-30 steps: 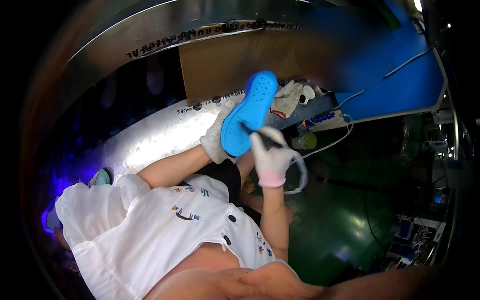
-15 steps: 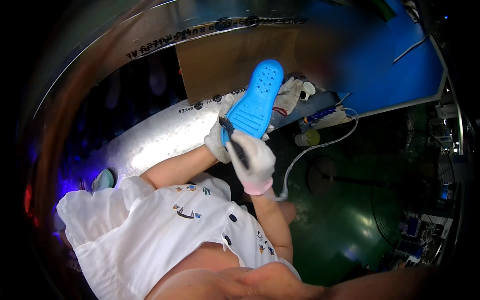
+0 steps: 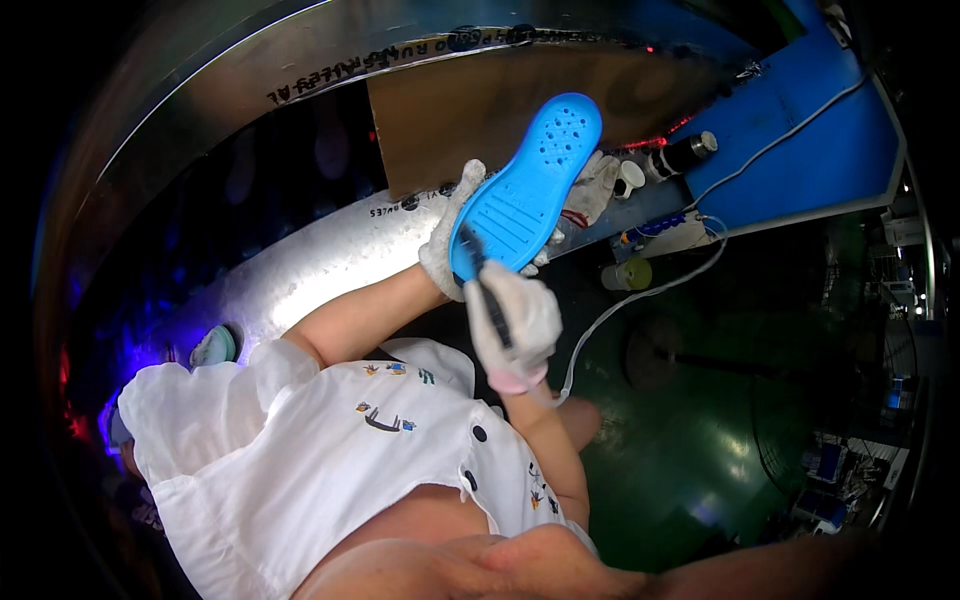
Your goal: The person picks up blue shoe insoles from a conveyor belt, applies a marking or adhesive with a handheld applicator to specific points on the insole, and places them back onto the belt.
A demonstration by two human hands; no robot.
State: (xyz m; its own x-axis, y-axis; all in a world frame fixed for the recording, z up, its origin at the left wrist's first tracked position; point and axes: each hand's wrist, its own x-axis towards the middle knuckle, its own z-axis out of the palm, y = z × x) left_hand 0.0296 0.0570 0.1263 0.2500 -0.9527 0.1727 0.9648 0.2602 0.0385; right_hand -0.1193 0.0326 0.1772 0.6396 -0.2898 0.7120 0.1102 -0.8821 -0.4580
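Observation:
A bright blue shoe sole point(image 3: 520, 195) is held up over the bench edge, its holed end pointing away and its ribbed end near me. My left hand point(image 3: 441, 246), in a whitish work glove, grips it from beneath; the thumb lies along the left edge and fingertips show at the right. In a white glove with a pink cuff, my right hand point(image 3: 530, 322) is closed around a black-handled brush point(image 3: 497, 318). The dark bristles, blurred, are at the sole's near left part; whether they touch it I cannot tell.
A shiny metal bench point(image 3: 310, 260) runs behind my left arm. Beyond the sole are brown cardboard point(image 3: 440, 110), a crumpled cloth point(image 3: 597, 190), a white cup point(image 3: 629, 178) and a dark bottle point(image 3: 685, 155). A pale hose point(image 3: 640, 294) hangs at the right, by a blue panel point(image 3: 800, 130).
The sole and both hands have shifted slightly right in the picture. The brush has swung from the sole's left edge onto its ribbed end. A dark blur at upper right is gone, exposing the bottle.

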